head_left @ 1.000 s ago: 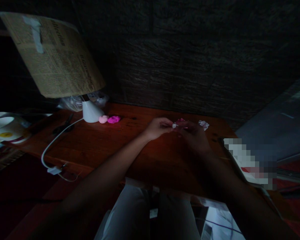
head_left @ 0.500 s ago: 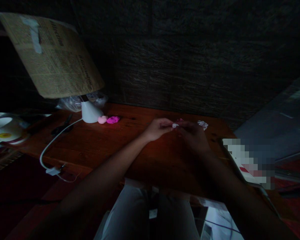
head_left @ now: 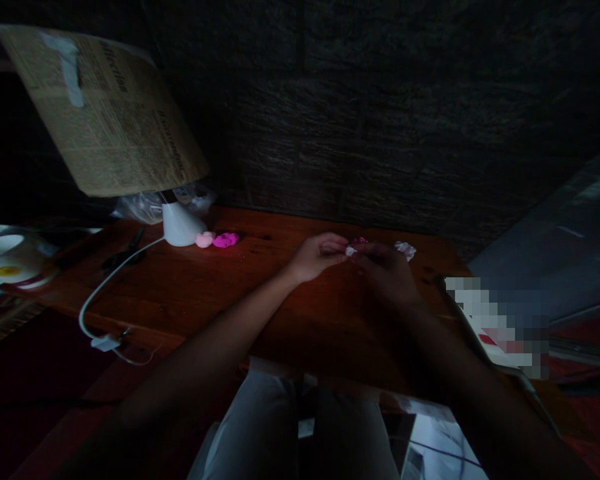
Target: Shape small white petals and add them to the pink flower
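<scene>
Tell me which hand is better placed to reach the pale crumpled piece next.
Likely the right hand: it is close to the crumpled piece, while the left hand is farther off. Both hands are busy at a white bit.

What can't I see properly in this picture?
Head view:
Small white piece at the left hand's fingertips: too small to identify.
Right hand: too dark to tell whether it grips that piece.
Pink bit: partly hidden by fingers.
White container: cut off by the left edge.
Flat thing, right: pixel blocks cover much.
</scene>
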`<action>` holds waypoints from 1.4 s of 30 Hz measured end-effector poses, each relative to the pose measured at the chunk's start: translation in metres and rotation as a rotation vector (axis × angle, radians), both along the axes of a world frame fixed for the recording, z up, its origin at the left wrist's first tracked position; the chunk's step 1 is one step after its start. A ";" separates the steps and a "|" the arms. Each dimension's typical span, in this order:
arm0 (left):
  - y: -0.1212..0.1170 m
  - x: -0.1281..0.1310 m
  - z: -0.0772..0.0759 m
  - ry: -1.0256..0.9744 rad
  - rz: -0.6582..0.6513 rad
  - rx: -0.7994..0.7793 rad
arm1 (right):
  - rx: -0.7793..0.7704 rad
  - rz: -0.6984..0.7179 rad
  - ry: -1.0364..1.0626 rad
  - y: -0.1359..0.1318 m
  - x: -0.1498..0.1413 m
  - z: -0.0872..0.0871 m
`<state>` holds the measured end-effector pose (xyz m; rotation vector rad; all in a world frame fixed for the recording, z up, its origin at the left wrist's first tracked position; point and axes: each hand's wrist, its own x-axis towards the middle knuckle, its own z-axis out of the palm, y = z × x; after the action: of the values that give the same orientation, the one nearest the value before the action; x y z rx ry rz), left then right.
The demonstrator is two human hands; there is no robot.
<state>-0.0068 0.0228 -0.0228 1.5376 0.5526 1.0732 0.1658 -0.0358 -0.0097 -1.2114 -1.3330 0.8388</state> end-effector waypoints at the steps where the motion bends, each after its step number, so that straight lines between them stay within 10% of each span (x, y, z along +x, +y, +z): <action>1: 0.000 0.000 0.000 -0.002 -0.001 -0.004 | 0.003 -0.003 -0.010 0.000 0.000 0.001; 42: -0.004 -0.001 0.005 0.061 0.022 0.046 | -0.024 -0.051 0.061 -0.004 -0.004 0.009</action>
<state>-0.0077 0.0186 -0.0175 1.6117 0.5920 1.0651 0.1616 -0.0395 -0.0007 -1.2240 -1.2415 0.8511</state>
